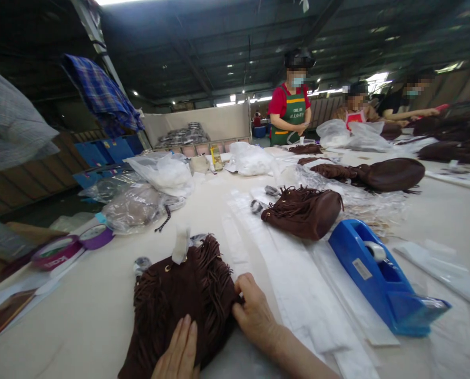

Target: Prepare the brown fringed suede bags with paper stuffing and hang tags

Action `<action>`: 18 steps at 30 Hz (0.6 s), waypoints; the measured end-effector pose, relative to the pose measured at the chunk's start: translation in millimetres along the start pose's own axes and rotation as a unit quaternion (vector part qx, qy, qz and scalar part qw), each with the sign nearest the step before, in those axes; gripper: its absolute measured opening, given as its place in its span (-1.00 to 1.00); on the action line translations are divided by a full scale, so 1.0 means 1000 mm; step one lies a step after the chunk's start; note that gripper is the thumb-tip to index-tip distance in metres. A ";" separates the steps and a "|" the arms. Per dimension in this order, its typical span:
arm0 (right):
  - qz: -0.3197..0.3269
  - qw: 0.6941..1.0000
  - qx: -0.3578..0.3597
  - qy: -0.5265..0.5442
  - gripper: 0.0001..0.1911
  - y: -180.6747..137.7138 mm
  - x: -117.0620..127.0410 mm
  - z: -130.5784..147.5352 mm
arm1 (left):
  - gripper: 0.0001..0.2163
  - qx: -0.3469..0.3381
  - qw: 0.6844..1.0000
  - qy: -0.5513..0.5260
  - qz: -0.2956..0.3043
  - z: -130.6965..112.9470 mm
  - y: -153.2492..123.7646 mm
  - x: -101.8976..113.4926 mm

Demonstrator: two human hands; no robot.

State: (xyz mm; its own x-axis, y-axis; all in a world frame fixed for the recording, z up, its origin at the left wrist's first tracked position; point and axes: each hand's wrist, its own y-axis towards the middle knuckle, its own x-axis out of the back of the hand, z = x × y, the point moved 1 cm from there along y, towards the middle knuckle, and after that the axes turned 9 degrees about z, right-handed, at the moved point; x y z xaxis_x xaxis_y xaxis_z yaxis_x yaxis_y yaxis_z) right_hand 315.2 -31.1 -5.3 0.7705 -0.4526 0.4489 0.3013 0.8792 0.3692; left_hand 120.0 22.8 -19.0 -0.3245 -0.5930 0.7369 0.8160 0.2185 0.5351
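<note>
A dark brown fringed bag [179, 295] lies on the white table right in front of me, with brass eyelets along its top edge and a white tag [180, 245] sticking up there. Flat on the bag's lower front rests my left hand [178, 350], its fingers stretched out. At the bag's right side, my right hand [254, 308] pinches the edge between thumb and curled fingers. Small wrapped pieces [142, 265] show at the bag's top corner; what they are I cannot make out.
To the right stand a blue tape dispenser [371, 279] and flat white plastic bags [294, 284]. Farther back lies another brown fringed bag [304, 210]. Tape rolls [57, 252] and plastic-wrapped goods [134, 208] sit on the left. Across the table a co-worker [290, 110] stands; others work farther right.
</note>
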 end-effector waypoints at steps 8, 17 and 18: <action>0.043 0.999 0.024 -0.019 -0.67 0.005 -0.003 -0.009 | -0.43 0.036 0.999 -0.002 -0.006 -0.008 -0.006 0.001; 0.048 0.996 0.026 -0.073 -0.64 -0.001 -0.006 -0.016 | -0.52 0.016 0.997 -0.001 0.079 -0.006 -0.008 0.008; 0.050 0.995 0.027 -0.081 -0.65 0.000 -0.005 -0.016 | -0.54 0.003 0.995 0.002 0.100 -0.003 -0.007 0.011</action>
State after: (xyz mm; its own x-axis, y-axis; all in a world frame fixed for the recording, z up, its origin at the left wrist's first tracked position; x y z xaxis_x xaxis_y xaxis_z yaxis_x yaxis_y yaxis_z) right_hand 320.3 -26.6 -21.1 0.6932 -0.3859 0.6088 0.1944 0.9134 0.3576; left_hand 112.0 12.1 -16.0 -0.1546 -0.5407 0.8269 0.8606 0.3374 0.3815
